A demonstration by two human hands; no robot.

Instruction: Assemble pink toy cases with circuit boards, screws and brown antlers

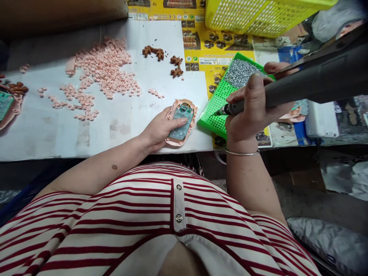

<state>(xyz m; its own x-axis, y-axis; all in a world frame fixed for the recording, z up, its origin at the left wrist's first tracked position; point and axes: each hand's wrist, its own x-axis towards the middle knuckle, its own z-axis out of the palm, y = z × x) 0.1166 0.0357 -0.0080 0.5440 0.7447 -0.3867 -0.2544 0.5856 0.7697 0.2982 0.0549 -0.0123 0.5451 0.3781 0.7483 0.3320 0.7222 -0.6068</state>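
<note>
My left hand [161, 128] grips a pink plastic shell [178, 143] just above the table's front edge, thumb across the front. Inside the shell sits a green circuit board [181, 122]. Held in my right hand [255, 103] is a dark grey electric screwdriver [313, 78], slanting down to the left. Its bit points into the green perforated tray [207, 122], over the lower part; I cannot tell whether the tip touches. Silvery screws [243, 73] lie heaped in the tray's far end.
Small pink plastic parts [106, 65] are piled on the white sheet at left. Brown antler-shaped pieces [153, 52] lie behind. Another shell with a board [8, 103] is at the left edge. A yellow basket [258, 17] stands at the back right, a white box [322, 119] at right.
</note>
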